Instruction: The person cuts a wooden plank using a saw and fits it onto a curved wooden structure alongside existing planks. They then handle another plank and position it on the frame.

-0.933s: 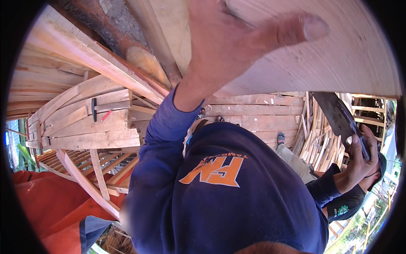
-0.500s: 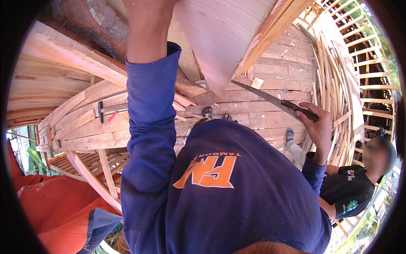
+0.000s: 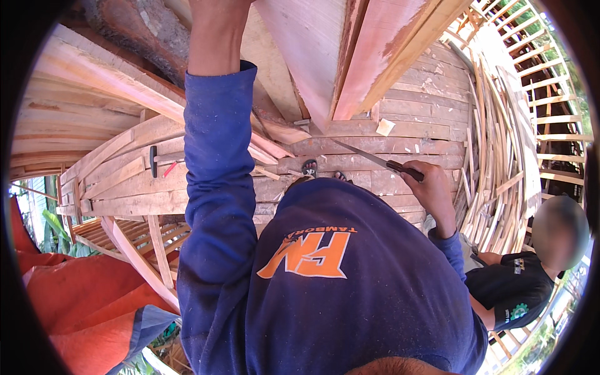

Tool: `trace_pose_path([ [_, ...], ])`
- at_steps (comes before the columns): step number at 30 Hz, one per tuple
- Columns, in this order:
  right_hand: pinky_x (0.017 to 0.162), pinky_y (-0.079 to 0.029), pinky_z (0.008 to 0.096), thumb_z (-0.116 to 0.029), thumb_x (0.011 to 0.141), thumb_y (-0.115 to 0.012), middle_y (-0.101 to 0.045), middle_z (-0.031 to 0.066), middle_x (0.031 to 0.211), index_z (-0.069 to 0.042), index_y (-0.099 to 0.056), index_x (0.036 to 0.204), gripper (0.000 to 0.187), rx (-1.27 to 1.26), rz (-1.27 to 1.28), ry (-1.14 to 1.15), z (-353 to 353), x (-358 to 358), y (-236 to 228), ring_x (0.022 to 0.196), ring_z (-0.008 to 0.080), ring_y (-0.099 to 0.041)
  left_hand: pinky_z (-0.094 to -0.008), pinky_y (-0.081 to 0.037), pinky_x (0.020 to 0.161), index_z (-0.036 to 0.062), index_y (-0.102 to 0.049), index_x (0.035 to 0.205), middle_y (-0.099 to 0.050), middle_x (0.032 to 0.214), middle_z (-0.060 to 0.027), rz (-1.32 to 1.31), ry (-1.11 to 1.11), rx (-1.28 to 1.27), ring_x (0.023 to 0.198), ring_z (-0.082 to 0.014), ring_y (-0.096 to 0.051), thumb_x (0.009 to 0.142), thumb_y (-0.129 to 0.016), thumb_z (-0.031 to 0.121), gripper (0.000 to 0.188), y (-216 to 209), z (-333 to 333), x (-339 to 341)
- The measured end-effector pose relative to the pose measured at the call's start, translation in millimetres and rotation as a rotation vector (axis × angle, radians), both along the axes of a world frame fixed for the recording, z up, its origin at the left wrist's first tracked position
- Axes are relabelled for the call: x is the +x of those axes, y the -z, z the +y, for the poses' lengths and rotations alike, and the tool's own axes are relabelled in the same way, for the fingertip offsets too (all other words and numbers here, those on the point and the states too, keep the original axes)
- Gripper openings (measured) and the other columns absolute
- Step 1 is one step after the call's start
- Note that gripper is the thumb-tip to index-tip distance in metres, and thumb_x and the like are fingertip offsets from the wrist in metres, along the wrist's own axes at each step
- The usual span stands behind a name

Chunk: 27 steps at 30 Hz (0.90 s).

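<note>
My right hand (image 3: 430,189) is closed round the dark handle of a handsaw (image 3: 365,155). The narrow blade slants up and left, its tip just below the pointed end of a pale board (image 3: 306,56). Beside that board, a pinkish timber (image 3: 382,53) stands across a narrow dark gap. My left arm reaches straight up to the top edge, where only the wrist and part of my left hand (image 3: 219,14) show next to the pale board. Its fingers are out of the picture, so its grip is hidden.
Loose wooden strips (image 3: 497,144) are heaped at the right. Beyond my left sleeve, a black-headed hammer (image 3: 153,161) and a small red object (image 3: 169,169) lie on curved planking. A small wood block (image 3: 385,127) rests on the plank floor. A person in a black shirt (image 3: 512,290) is close on the right.
My right hand has moved left and slightly down with the saw. The pale board's end has shifted slightly up, and a gap and the pinkish timber's face now show beside it.
</note>
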State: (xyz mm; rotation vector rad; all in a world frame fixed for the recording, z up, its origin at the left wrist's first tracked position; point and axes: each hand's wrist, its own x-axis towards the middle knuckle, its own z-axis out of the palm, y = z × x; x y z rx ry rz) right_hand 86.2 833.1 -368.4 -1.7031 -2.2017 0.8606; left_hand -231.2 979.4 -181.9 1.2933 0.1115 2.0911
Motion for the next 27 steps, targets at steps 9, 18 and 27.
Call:
trace_pose_path([
  [9, 0.062, -0.049, 0.0443, -0.015, 0.081, -0.064, -0.065, 0.0162, 0.076, -0.005, -0.065, 0.095, 0.017, 0.052, -0.053, -0.095, 8.2, -32.3, 22.8, 0.072, 0.0358, -0.063, -0.0278, -0.051, 0.071, -0.0038, -0.061, 0.110, -0.067, 0.100, -0.0096, 0.113, -0.269, -0.121, 0.080, -0.0145, -0.064, 0.092, -0.047, 0.054, 0.062, -2.1, -0.2, -12.7],
  [18, 0.062, -0.049, 0.0413, -0.012, 0.080, -0.066, -0.066, 0.0160, 0.081, -0.004, -0.066, 0.097, 0.019, 0.051, 0.077, -0.076, 11.0, -49.4, 45.2, 0.071, 0.0341, -0.063, -0.0288, -0.052, 0.079, -0.0005, -0.057, 0.118, -0.065, 0.108, -0.0092, 0.119, -0.097, 0.031, 0.088, -0.0156, -0.064, 0.094, -0.046, 0.051, 0.057, 2.2, 9.2, -30.4],
  [27, 0.064, -0.049, 0.0424, -0.014, 0.080, -0.066, -0.065, 0.0140, 0.082, -0.005, -0.066, 0.099, 0.020, 0.084, -0.090, -0.103, 14.9, -39.9, 39.0, 0.073, 0.0344, -0.063, -0.0307, -0.053, 0.080, -0.0010, -0.053, 0.121, -0.064, 0.108, -0.0099, 0.434, 0.087, 0.153, 0.090, -0.0207, -0.064, 0.097, -0.043, 0.042, 0.050, -3.0, 10.1, -75.7],
])
